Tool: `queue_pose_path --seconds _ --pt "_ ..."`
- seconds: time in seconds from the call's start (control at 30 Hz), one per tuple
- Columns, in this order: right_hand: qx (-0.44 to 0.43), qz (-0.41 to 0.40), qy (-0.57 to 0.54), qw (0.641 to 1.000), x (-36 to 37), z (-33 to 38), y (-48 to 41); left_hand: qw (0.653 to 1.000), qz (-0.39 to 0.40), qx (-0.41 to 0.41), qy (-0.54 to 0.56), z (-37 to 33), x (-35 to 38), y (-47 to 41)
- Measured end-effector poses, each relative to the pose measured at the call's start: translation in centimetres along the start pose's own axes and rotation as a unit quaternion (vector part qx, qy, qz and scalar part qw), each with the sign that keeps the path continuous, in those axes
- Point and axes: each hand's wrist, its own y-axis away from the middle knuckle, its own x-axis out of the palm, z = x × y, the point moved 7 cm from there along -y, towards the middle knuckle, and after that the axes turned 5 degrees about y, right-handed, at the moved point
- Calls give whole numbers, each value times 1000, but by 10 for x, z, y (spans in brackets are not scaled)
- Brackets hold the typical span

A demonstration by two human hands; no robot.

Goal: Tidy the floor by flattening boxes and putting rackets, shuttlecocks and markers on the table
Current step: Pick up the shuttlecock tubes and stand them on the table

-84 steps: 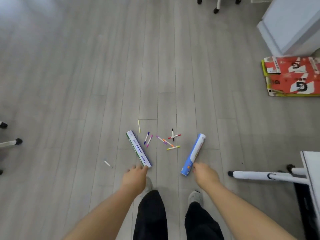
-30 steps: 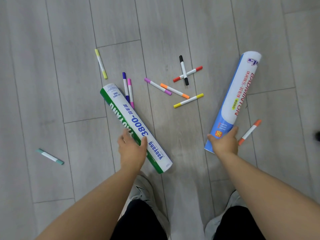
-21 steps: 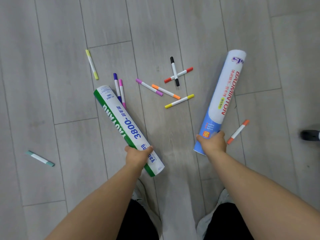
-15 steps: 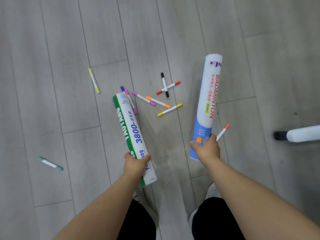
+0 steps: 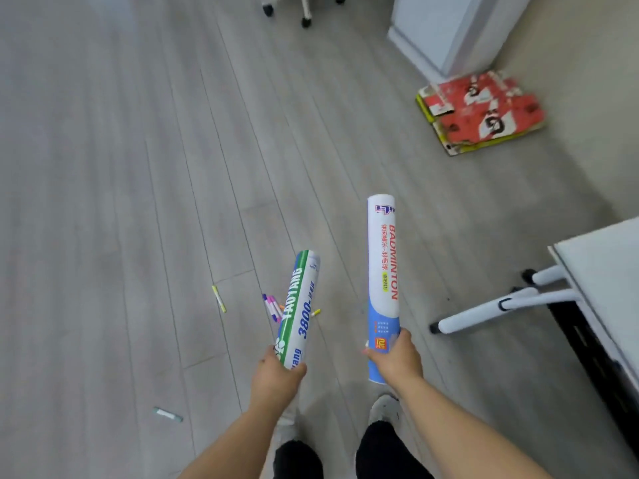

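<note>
- Floor: grey wood-look planks, fills the whole view; person stands at 6 o'clock, dark trousers, light shoes at bottom centre.
- Left hand clenched round the bottom end of the green-and-white shuttlecock tube, off the floor, tilted to 1 o'clock.
- Right hand clenched round the lower end of the blue-and-white shuttlecock tube, marked BADMINTON, off the floor, pointing to 12 o'clock. Tubes near each other, apart.
- Teal marker on floor at 8 o'clock, alone, well apart from the rest.
- Marker cluster on floor just behind the green tube, partly hidden by it; purple and pink ones show, a yellow tip on the tube's right side.
- Yellow marker on floor at 10 o'clock of the cluster, near it.
- Desk at 3 o'clock, pale top, edge only; white desk legs splay onto the floor beside it.
- Flattened red boxes at 1 o'clock, stacked flat on the floor, yellow edges.
- White cabinet just behind the boxes, top right.
- Chair castors at 12 o'clock, top edge.
</note>
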Motion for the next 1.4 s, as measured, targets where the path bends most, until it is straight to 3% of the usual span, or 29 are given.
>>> queue_pose_path --seconds 0.33,0.5,0.63,0.83,1.17,1.4 --pt "-25 -139 -105 984 -250 29 168 970 55 228 -64 -218 -59 167" --pt "13 -210 -186 960 -339 -27 241 918 102 359 -132 -310 -31 254" --pt "47 -262 -227 937 -396 -96 285 874 155 417 -195 -357 25 324" --pt "110 -292 -261 913 -446 -219 316 827 218 447 -264 -372 149 411" --pt "197 -247 -274 908 -505 -409 277 791 214 431 -377 -369 359 475" --pt "261 -201 -282 901 -517 -475 232 789 205 421 -399 -339 441 505"
